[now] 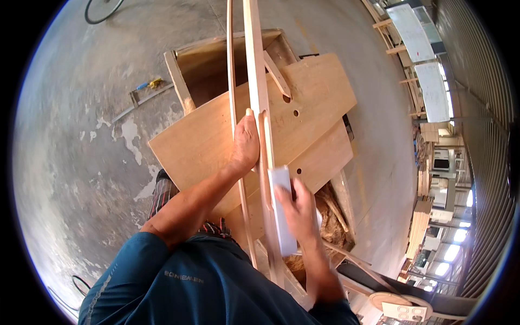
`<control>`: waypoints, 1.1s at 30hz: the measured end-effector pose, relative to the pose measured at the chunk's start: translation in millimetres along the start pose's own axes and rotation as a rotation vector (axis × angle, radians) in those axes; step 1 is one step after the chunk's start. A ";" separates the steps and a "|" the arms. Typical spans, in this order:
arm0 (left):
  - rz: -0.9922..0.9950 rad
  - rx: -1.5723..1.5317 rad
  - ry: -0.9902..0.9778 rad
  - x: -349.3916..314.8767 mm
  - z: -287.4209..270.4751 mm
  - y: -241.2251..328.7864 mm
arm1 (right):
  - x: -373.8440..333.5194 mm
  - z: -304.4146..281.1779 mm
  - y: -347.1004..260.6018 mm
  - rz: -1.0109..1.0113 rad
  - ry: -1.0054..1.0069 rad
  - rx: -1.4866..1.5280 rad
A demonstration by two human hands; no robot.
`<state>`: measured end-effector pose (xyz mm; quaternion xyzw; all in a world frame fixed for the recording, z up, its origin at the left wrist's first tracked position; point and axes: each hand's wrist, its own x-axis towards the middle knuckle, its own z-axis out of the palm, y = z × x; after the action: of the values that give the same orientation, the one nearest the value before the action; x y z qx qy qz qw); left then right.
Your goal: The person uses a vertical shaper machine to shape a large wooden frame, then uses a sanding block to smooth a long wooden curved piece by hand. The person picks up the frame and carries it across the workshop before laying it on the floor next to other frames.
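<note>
Centrally, the left hand (247, 145) grips a wooden rail (256, 59); nearer, rightward, the right hand (300, 210) clasps a white block (285, 233).

Glare whitens the window openings (450, 252) at right; motion blurs the right hand (303, 214) and white block (283, 216), while corrugated sheeting (490, 70) bends near the black rim.

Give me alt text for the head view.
A person's right hand holds a pale block against a long wooden strip gripped by the left hand. Below, wooden boards lie over an open wooden box on a concrete floor.
</note>
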<state>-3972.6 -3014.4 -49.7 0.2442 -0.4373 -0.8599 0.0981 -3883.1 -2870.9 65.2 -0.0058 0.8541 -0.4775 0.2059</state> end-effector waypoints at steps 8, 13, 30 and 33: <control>0.056 0.027 0.018 -3.3 2.8 -10.1 | -16.1 -0.9 12.8 -0.039 0.040 -0.053; -0.004 0.011 -0.046 -1.6 -1.7 -7.2 | 6.4 -0.5 -5.9 0.063 -0.007 0.069; -0.014 0.021 -0.078 0.4 6.2 -7.0 | 23.2 -30.8 -30.7 0.002 0.122 0.111; -0.029 0.048 -0.058 -4.3 11.6 -6.1 | 1.7 -15.3 3.4 -0.010 0.018 0.052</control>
<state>-3974.5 -3001.0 -47.3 0.2279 -0.4571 -0.8571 0.0672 -3889.5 -2856.9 68.9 -0.0002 0.8431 -0.5007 0.1960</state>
